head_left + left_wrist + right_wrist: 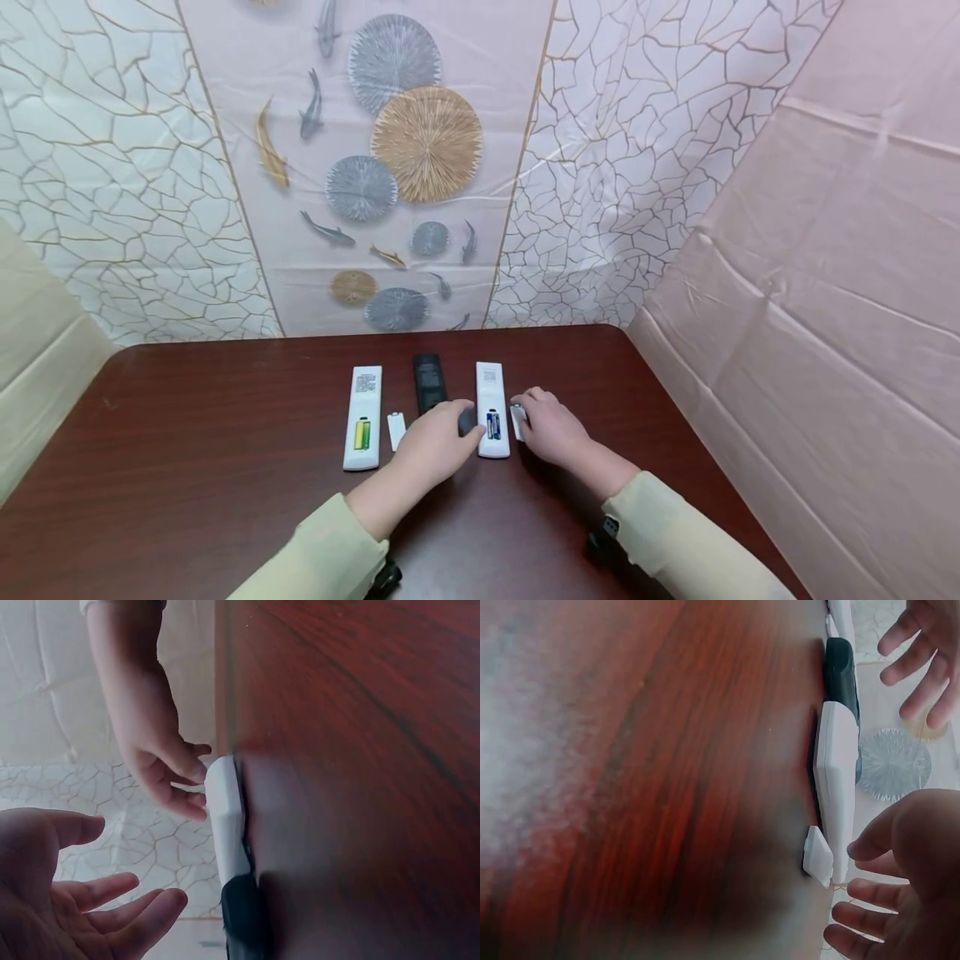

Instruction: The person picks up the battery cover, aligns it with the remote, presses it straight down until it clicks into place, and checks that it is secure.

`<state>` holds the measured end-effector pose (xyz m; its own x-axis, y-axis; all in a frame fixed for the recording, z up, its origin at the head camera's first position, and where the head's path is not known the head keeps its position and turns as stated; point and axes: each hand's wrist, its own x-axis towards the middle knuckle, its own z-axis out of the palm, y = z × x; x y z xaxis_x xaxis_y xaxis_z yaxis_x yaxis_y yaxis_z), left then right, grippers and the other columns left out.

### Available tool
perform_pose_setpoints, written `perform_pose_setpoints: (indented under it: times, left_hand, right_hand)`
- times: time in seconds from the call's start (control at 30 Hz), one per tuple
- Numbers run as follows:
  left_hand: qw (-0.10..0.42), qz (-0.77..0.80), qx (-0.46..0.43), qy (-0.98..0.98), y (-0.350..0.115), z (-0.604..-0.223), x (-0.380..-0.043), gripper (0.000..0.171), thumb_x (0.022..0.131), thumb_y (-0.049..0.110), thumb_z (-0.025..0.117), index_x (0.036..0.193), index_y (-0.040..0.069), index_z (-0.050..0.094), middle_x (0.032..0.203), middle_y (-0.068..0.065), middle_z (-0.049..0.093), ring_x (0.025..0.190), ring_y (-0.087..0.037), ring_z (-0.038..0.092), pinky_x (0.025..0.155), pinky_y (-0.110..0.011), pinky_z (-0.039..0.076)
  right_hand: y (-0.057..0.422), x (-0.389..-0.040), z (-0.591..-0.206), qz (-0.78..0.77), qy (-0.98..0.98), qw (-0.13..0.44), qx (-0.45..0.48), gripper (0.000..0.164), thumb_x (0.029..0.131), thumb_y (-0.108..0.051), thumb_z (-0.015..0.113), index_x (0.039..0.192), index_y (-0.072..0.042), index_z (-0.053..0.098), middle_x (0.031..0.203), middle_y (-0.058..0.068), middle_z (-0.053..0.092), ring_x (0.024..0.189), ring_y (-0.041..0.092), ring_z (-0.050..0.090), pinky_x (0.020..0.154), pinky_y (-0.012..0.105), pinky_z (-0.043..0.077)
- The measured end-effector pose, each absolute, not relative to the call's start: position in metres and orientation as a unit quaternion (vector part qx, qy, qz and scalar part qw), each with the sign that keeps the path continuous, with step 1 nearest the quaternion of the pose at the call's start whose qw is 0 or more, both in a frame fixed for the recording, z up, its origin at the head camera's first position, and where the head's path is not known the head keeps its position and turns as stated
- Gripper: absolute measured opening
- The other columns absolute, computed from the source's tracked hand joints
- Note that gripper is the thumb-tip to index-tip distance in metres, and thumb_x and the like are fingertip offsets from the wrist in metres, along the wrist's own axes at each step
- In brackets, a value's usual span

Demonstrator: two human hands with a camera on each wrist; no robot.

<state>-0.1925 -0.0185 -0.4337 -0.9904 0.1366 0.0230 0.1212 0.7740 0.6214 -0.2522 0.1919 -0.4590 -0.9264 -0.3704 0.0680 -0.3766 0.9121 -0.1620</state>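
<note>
A white remote control (pixel 491 446) lies back-up between the hands, its battery bay uncovered and blue batteries (pixel 493 425) inside. My right hand (pixel 553 427) is over a small white battery cover (pixel 819 856) to the right of that remote. Its fingers are loosely bent, and no grip on the cover shows in the right wrist view. My left hand (pixel 437 442) hovers above a black remote control (pixel 429 379), hiding its lower end. The left fingers are spread and hold nothing. Beside the left thumb a dark piece (pixel 467 422) is partly hidden.
Farther left lies a second white remote (pixel 362 458) with green and yellow batteries showing. Its loose white cover (pixel 396 431) lies to its right, partly behind the left hand. All rest on a dark red-brown table (pixel 187 467) backed by patterned cloth (pixel 600 208).
</note>
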Motion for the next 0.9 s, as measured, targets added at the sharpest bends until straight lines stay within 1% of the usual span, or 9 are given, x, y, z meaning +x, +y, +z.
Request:
perform_pose_setpoints:
  times: [0.1, 0.27, 0.37, 0.5, 0.63, 0.73, 0.9]
  left_hand:
    - [0.011, 0.323, 0.075, 0.943, -0.01, -0.434, -0.199, 0.052, 0.094, 0.044, 0.066, 0.136, 0.013, 0.06, 0.134, -0.009, 0.061, 0.121, -0.026, 0.059, 0.096, -0.047, 0.051]
    - [0.019, 0.303, 0.094, 0.948, 0.002, -0.432, -0.21, 0.055, 0.094, 0.043, 0.065, 0.137, 0.01, 0.059, 0.134, -0.011, 0.061, 0.117, -0.026, 0.061, 0.093, -0.046, 0.052]
    - [0.027, 0.294, 0.098, 0.951, 0.008, -0.431, -0.216, 0.055, 0.094, 0.043, 0.065, 0.138, 0.01, 0.058, 0.134, -0.011, 0.061, 0.115, -0.025, 0.062, 0.09, -0.045, 0.053]
    - [0.04, 0.276, 0.096, 0.955, 0.017, -0.429, -0.228, 0.057, 0.095, 0.045, 0.064, 0.139, 0.01, 0.057, 0.134, -0.011, 0.06, 0.11, -0.024, 0.064, 0.083, -0.041, 0.056]
    - [0.053, 0.253, 0.086, 0.962, 0.022, -0.428, -0.24, 0.058, 0.095, 0.045, 0.064, 0.14, 0.009, 0.056, 0.133, -0.013, 0.06, 0.102, -0.024, 0.067, 0.074, -0.039, 0.057]
    - [0.058, 0.239, 0.076, 0.966, 0.023, -0.428, -0.249, 0.059, 0.095, 0.044, 0.064, 0.14, 0.008, 0.055, 0.13, -0.013, 0.061, 0.099, -0.024, 0.067, 0.072, -0.039, 0.057]
    - [0.069, 0.232, 0.062, 0.968, 0.027, -0.428, -0.258, 0.058, 0.094, 0.042, 0.065, 0.138, 0.005, 0.055, 0.124, -0.014, 0.063, 0.094, -0.024, 0.066, 0.073, -0.039, 0.057]
  right_hand:
    - [0.191, -0.257, -0.462, 0.084, -0.982, -0.004, 0.171, 0.037, 0.093, -0.015, 0.064, 0.129, -0.009, 0.063, 0.123, 0.008, 0.058, 0.11, 0.025, 0.056, 0.087, 0.042, 0.053]
    - [0.191, -0.262, -0.468, 0.104, -0.98, -0.017, 0.168, 0.042, 0.089, -0.013, 0.064, 0.13, -0.005, 0.061, 0.124, 0.01, 0.057, 0.11, 0.027, 0.056, 0.084, 0.042, 0.053]
    - [0.19, -0.264, -0.471, 0.111, -0.978, -0.021, 0.173, 0.043, 0.088, -0.013, 0.062, 0.13, -0.004, 0.061, 0.126, 0.011, 0.056, 0.114, 0.03, 0.055, 0.087, 0.043, 0.052]
    - [0.191, -0.263, -0.472, 0.112, -0.977, -0.024, 0.178, 0.043, 0.09, -0.013, 0.061, 0.131, -0.003, 0.061, 0.127, 0.012, 0.056, 0.118, 0.032, 0.054, 0.091, 0.044, 0.051]
    - [0.191, -0.263, -0.47, 0.119, -0.975, -0.026, 0.184, 0.042, 0.091, -0.012, 0.061, 0.132, -0.003, 0.06, 0.126, 0.012, 0.056, 0.118, 0.032, 0.053, 0.091, 0.044, 0.051]
    - [0.191, -0.263, -0.468, 0.122, -0.975, -0.035, 0.184, 0.043, 0.092, -0.013, 0.062, 0.133, -0.002, 0.059, 0.126, 0.012, 0.055, 0.117, 0.032, 0.053, 0.091, 0.044, 0.051]
    - [0.191, -0.264, -0.468, 0.119, -0.975, -0.045, 0.182, 0.045, 0.093, -0.014, 0.062, 0.136, -0.002, 0.057, 0.126, 0.012, 0.054, 0.117, 0.031, 0.053, 0.09, 0.043, 0.051]
